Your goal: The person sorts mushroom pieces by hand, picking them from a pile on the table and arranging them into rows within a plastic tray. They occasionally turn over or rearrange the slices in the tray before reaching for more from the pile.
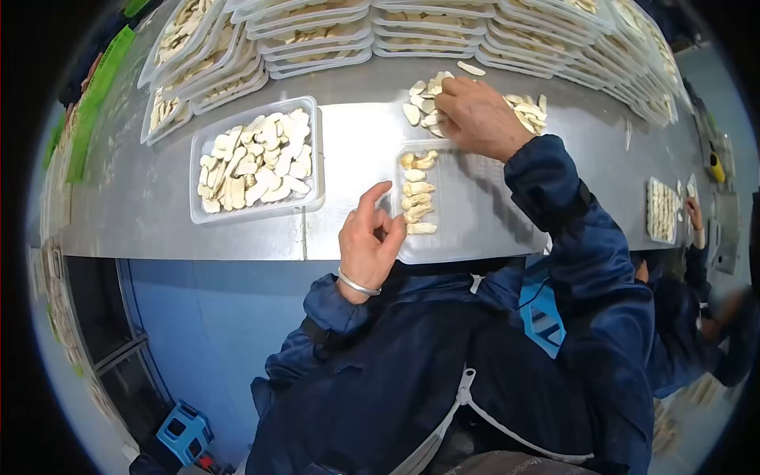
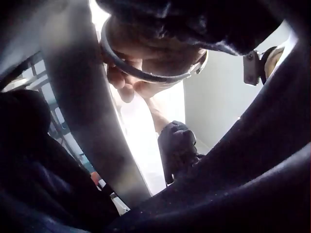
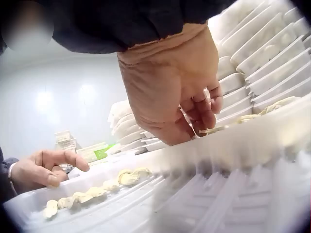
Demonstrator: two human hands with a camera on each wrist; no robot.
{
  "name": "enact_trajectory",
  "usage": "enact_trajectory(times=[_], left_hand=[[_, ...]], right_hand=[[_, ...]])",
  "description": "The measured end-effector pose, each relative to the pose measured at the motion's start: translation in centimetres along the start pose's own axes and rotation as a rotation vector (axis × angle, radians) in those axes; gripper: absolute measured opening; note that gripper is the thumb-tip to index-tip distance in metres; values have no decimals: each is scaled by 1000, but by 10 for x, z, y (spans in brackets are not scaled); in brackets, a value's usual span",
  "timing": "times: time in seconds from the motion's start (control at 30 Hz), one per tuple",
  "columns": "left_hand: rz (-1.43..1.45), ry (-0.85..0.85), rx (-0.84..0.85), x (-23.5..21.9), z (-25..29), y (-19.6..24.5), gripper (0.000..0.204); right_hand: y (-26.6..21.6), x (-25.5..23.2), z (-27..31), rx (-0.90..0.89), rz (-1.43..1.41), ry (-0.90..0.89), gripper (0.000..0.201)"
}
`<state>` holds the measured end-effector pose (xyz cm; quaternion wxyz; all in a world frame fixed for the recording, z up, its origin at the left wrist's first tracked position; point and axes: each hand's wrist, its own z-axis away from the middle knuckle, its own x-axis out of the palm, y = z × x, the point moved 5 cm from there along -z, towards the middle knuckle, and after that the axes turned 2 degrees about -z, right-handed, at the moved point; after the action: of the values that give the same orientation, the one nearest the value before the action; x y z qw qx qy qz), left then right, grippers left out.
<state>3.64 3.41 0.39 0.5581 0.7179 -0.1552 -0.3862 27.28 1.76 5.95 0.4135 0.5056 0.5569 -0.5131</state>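
Mushroom slices [image 1: 428,104] are lying in a loose pile on the surface [image 1: 356,127], just beyond the far edge of a clear tray [image 1: 475,207] sitting at the surface's near edge. The right hand [image 1: 480,117] is hanging over them, its fingers too hidden to tell whether they are pinching one; the left hand [image 1: 367,234] is hanging beside the tray, index finger extended. Light, single pinches would probably be sparing the slices from breaking.
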Motion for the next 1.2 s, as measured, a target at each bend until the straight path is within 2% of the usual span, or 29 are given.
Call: enact_trajectory(times=[0.17, 0.27, 0.37, 0.47, 0.6, 0.73, 0.83, 0.93, 1.03, 1.07, 1.17, 1.2], left_hand=[[22, -5, 1, -1, 0, -2, 48], [10, -4, 8, 0, -1, -1, 47], [3, -5, 11, -1, -1, -2, 47], [-5, 13, 18, -1, -2, 2, 47], [-3, 4, 12, -2, -2, 2, 47], [0, -4, 14, -2, -2, 0, 47], [-2, -14, 20, -2, -3, 0, 47], [-4, -14, 19, -3, -2, 1, 47], [-21, -4, 37, -3, -4, 1, 47], [-26, 0, 40, -2, -3, 0, 47], [-26, -3, 5, 0, -5, 3, 46], [-9, 3, -2, 1, -6, 3, 45]], right_hand=[[8, 2, -5, 12, 22, 99, 8], [31, -5, -4, 186, 15, 100, 6], [28, -18, 2, 71, 137, 288, 7], [0, -15, -3, -17, -91, 81, 9], [-13, 6, -11, -58, -67, -13, 10], [-7, 13, -23, 17, -115, -172, 12], [-4, 18, -26, -3, -80, -164, 12], [-3, 14, -26, 23, -125, -67, 11], [-2, -14, -13, 40, -277, 165, 7], [-6, -27, -2, 78, -412, 212, 9], [-30, -51, 38, 260, -644, 128, 18], [-37, -48, 55, 262, -701, 134, 22]])
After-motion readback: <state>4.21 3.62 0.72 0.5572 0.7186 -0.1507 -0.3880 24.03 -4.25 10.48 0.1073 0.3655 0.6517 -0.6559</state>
